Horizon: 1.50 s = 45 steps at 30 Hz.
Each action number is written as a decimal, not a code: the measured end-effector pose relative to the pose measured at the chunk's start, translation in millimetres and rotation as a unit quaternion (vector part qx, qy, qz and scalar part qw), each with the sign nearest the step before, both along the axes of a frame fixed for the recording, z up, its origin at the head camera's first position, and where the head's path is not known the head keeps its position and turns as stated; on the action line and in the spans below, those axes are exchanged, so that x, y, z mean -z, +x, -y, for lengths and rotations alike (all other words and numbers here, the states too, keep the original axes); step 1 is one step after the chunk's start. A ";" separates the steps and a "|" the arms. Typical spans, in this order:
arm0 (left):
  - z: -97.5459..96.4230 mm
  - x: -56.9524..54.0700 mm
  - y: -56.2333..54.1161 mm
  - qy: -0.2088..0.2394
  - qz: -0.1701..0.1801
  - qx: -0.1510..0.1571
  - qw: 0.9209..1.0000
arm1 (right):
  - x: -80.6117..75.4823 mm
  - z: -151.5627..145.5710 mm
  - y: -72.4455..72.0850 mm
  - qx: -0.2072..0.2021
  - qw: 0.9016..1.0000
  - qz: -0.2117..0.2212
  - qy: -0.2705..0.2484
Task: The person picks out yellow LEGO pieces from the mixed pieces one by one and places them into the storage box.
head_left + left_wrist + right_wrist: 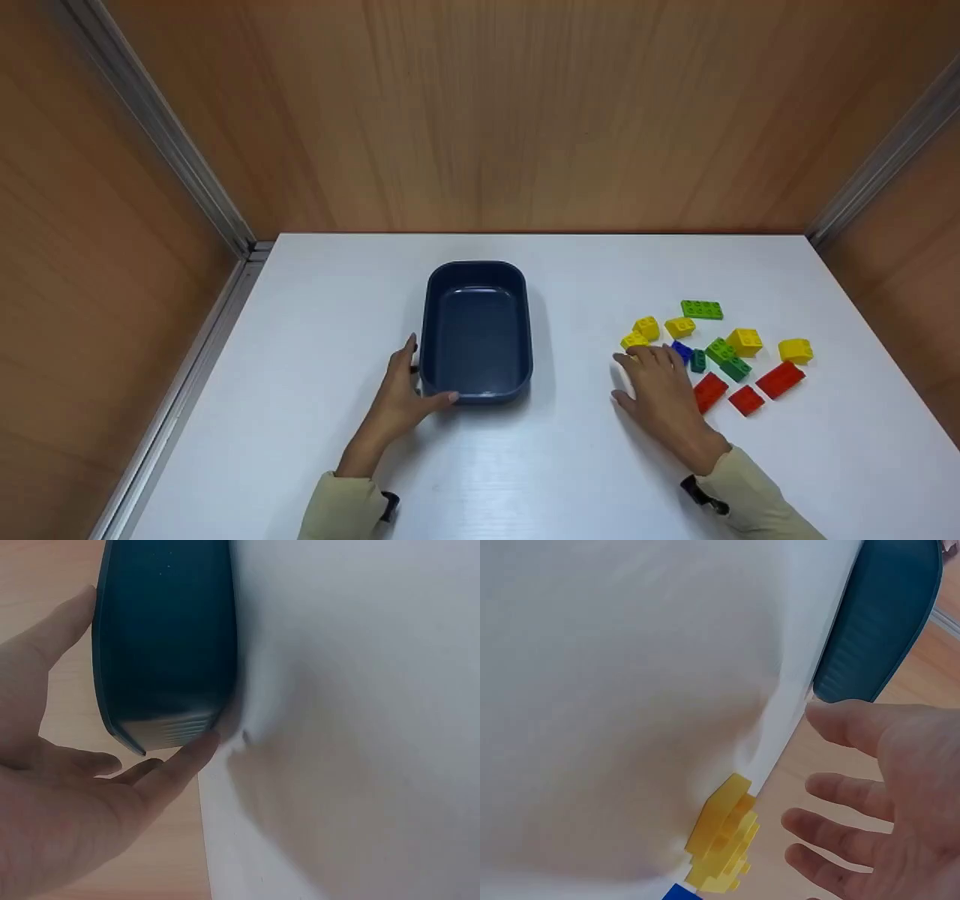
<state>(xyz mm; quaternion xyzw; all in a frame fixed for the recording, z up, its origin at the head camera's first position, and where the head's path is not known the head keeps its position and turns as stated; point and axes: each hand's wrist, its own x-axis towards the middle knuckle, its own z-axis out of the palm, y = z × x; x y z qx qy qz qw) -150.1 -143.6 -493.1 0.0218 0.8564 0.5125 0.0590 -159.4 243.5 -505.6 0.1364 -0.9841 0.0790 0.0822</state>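
A dark blue rectangular container (480,337) with nothing inside stands on the white table. My left hand (397,409) is at its near left corner, thumb on the front rim and the other fingers spread along the left side. Over the left edge of a group of toy bricks is my right hand (664,394), fingers loosely extended and holding nothing. Closest to its fingertips are a yellow brick (634,340) and a blue brick (681,350). The right wrist view shows yellow bricks (724,836) apart from the spread fingers. Part of a red brick (710,391) is beside that hand.
Further right lie more bricks: a light green one (702,309), a dark green one (698,361), a yellow one (745,342) and a red one (781,380), among several others. A wooden panel (480,120) stands behind the table (337,300), with side panels left and right.
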 end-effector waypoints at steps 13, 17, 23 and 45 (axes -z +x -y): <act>-2.1 -0.4 -2.3 -0.002 -0.001 -0.005 1.000 | -1.7 -17.5 7.9 0.013 0.999 -0.009 0.028; -2.3 0.1 -2.9 0.002 -0.002 -0.004 1.000 | 0.4 -21.2 8.1 0.015 0.999 -0.013 0.028; -2.2 1.0 -2.9 0.008 0.000 -0.006 1.000 | 3.7 -24.6 7.3 0.022 0.999 0.004 0.028; -1.8 3.6 -3.6 0.008 0.012 -0.015 1.000 | 4.0 -25.9 0.8 0.009 1.000 -0.014 0.018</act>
